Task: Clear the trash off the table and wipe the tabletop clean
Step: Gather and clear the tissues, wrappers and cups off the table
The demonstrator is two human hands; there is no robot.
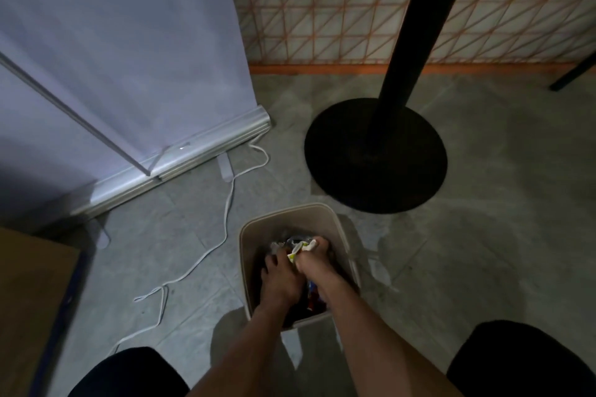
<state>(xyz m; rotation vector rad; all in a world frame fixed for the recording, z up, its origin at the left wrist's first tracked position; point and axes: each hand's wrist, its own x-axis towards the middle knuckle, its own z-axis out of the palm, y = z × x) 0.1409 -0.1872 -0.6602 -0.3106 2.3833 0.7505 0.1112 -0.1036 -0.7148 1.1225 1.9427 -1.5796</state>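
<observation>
A beige trash bin (335,222) stands on the floor just in front of me. Both my hands reach down into it. My left hand (277,277) lies over dark trash inside, its fingers spread and bent downward. My right hand (311,263) grips a crumpled white and yellow-green wrapper (298,248) near the bin's middle. Dark wrappers and a red-and-blue packet (312,295) lie deeper in the bin, partly hidden by my forearms. The tabletop is out of view.
A black round table base (354,177) with its pole (416,26) stands behind the bin. A white cable (225,219) trails over the grey floor at left. A roll-up banner (113,42) stands at far left, a brown cardboard box (29,300) at near left.
</observation>
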